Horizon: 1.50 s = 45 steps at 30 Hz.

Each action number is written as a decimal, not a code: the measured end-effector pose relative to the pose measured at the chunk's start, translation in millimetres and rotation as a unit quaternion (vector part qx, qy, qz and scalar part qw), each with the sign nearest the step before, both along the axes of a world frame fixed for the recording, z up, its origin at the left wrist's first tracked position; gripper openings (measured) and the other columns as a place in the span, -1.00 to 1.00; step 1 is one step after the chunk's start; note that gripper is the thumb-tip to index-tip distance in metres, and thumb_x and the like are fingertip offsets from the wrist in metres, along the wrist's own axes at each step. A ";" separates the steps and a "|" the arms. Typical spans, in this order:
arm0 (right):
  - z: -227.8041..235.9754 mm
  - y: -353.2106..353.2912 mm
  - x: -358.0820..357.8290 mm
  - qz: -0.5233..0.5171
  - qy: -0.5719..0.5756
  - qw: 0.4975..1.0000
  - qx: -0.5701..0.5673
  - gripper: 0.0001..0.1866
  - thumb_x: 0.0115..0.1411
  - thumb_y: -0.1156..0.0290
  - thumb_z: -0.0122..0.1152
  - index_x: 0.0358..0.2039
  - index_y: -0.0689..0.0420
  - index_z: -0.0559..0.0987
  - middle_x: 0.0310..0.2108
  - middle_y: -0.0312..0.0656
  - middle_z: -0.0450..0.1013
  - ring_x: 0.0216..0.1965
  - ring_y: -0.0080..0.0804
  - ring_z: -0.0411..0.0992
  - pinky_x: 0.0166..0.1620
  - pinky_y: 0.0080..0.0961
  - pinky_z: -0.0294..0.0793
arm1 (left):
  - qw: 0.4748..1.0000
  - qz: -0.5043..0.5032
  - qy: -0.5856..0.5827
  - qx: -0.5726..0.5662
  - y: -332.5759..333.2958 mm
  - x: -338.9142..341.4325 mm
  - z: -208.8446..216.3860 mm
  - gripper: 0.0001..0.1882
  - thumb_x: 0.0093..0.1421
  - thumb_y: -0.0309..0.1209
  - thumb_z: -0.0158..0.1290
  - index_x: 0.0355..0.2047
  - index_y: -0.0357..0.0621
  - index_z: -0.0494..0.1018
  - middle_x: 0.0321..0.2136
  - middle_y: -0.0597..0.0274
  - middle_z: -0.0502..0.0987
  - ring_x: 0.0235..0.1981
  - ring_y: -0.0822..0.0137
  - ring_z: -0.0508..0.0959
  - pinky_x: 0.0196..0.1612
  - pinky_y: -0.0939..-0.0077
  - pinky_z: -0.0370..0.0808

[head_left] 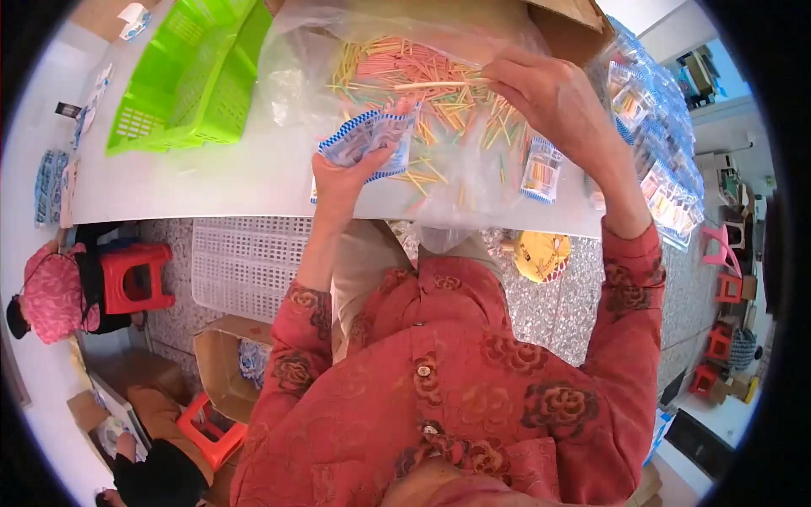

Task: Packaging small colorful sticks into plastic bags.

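My left hand (345, 173) is closed round a blue-and-white printed plastic packet (355, 142), which tilts over the table. At the packet's upper end some pink shows. My right hand (553, 97) pinches a few thin pale-yellow sticks (435, 84) level above the pile, their tips pointing left toward the packet. Underneath lies a loose heap of thin pink, yellow and green sticks (405, 61), spread on a clear plastic bag (291, 72). Beside my right forearm, a filled packet (541, 171) with coloured sticks lies flat near the table's front edge.
A bright green basket (182, 80) stands at the left of the white table (279, 182). Many filled packets (655, 127) are heaped at the right; a cardboard box (574, 29) is behind. Below are a white crate (245, 262), a carton (220, 367), and other people at left.
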State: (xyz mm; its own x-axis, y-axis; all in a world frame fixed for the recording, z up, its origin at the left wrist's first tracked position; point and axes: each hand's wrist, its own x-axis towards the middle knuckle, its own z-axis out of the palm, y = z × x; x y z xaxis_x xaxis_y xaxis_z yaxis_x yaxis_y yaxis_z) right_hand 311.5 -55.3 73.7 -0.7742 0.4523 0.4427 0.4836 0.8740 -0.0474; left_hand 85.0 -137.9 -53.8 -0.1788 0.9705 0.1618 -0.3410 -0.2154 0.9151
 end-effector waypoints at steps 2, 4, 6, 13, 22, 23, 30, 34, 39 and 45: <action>4.9 -4.4 2.4 -0.036 -0.067 0.997 0.011 -0.86 -0.01 0.53 0.11 -0.38 0.22 0.45 -0.41 -0.13 0.40 -0.41 -0.13 0.42 -0.37 -0.37 0.42 | 0.999 -0.012 0.025 -0.022 -1.2 -6.9 -7.1 -0.67 -0.01 -0.61 0.15 -0.17 -0.35 0.48 -0.33 0.27 0.55 -0.34 0.51 0.52 -0.20 0.62 0.46; 8.9 -9.5 0.5 -0.040 -0.134 0.986 0.090 -0.81 -0.08 0.56 0.08 -0.37 0.20 0.42 -0.39 -0.17 0.35 -0.35 -0.21 0.42 -0.37 -0.38 0.44 | 0.999 -0.013 0.032 -0.024 0.4 -7.1 -11.0 -0.68 -0.01 -0.61 0.15 -0.18 -0.34 0.48 -0.33 0.27 0.55 -0.34 0.52 0.52 -0.20 0.63 0.46; 18.6 -14.8 -5.1 -0.048 -0.168 0.977 0.120 -0.81 -0.10 0.56 0.07 -0.38 0.18 0.40 -0.39 -0.18 0.33 -0.33 -0.25 0.42 -0.36 -0.42 0.45 | 0.999 -0.012 0.040 -0.025 0.2 -7.0 -11.7 -0.68 0.00 -0.60 0.15 -0.18 -0.34 0.49 -0.33 0.27 0.55 -0.34 0.52 0.52 -0.21 0.64 0.46; 15.0 -18.0 -12.3 -0.016 -0.221 0.955 0.198 -0.81 -0.12 0.55 0.07 -0.40 0.18 0.39 -0.45 -0.25 0.26 -0.32 -0.38 0.38 -0.35 -0.54 0.47 | 0.996 0.003 0.079 -0.045 -1.2 -2.8 -11.7 -0.75 -0.01 -0.60 0.17 -0.26 -0.34 0.50 -0.39 0.31 0.55 -0.40 0.56 0.50 -0.28 0.69 0.45; 0.0 -10.5 -20.6 0.102 -0.066 0.992 0.030 -0.85 -0.07 0.55 0.09 -0.42 0.21 0.39 -0.43 -0.17 0.33 -0.36 -0.18 0.39 -0.36 -0.36 0.41 | 0.994 -0.014 0.097 -0.047 -2.2 4.8 -7.6 -0.79 -0.01 -0.57 0.18 -0.31 -0.31 0.52 -0.45 0.36 0.55 -0.44 0.63 0.47 -0.34 0.73 0.43; -1.9 -9.4 -21.0 0.103 -0.066 0.992 0.030 -0.85 -0.07 0.55 0.09 -0.42 0.21 0.39 -0.43 -0.17 0.33 -0.36 -0.18 0.39 -0.36 -0.36 0.41 | 0.995 -0.020 0.091 -0.047 -3.1 4.8 -6.5 -0.79 -0.01 -0.57 0.18 -0.31 -0.31 0.52 -0.44 0.35 0.56 -0.44 0.63 0.47 -0.34 0.73 0.43; -17.9 -4.1 -23.7 0.117 -0.013 0.989 -0.093 -0.90 0.05 0.51 0.09 -0.42 0.22 0.38 -0.47 -0.10 0.32 -0.41 -0.08 0.37 -0.38 -0.26 0.33 | 0.995 -0.053 0.073 -0.049 -6.1 7.7 1.9 -0.76 -0.01 -0.59 0.17 -0.26 -0.32 0.51 -0.41 0.32 0.56 -0.41 0.62 0.48 -0.32 0.72 0.45; -19.3 -4.7 -22.9 0.078 -0.053 0.986 -0.135 -0.88 0.08 0.47 0.10 -0.41 0.22 0.38 -0.51 -0.08 0.35 -0.45 -0.04 0.36 -0.39 -0.24 0.31 | 0.994 -0.063 0.082 -0.048 -6.4 6.6 0.3 -0.74 -0.01 -0.60 0.16 -0.24 -0.34 0.50 -0.38 0.30 0.56 -0.39 0.60 0.49 -0.29 0.71 0.46; -19.3 -4.8 -20.5 0.066 -0.061 0.987 -0.132 -0.89 0.10 0.47 0.09 -0.40 0.22 0.39 -0.54 -0.07 0.36 -0.49 -0.05 0.36 -0.42 -0.25 0.31 | 0.993 -0.078 0.073 -0.046 -6.1 10.5 -0.9 -0.72 -0.01 -0.60 0.16 -0.22 -0.35 0.49 -0.35 0.28 0.56 -0.37 0.57 0.50 -0.26 0.69 0.47; -13.6 -2.2 -25.0 0.079 0.079 0.978 -0.175 -0.90 0.13 0.50 0.07 -0.36 0.23 0.39 -0.60 -0.19 0.33 -0.58 -0.41 0.35 -0.49 -0.47 0.30 | 0.995 -0.075 0.054 -0.039 -5.7 14.4 -1.2 -0.71 -0.01 -0.60 0.16 -0.21 -0.34 0.49 -0.34 0.26 0.56 -0.35 0.54 0.52 -0.23 0.66 0.48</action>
State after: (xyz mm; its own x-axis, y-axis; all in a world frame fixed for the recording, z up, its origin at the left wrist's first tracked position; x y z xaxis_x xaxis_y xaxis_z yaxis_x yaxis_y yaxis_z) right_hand 286.5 -57.5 60.1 -0.7812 0.4784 0.4011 0.3071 0.8539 -0.4202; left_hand 99.4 -143.6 -55.0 -0.0158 0.9954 0.0950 -0.2622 -0.0958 0.9602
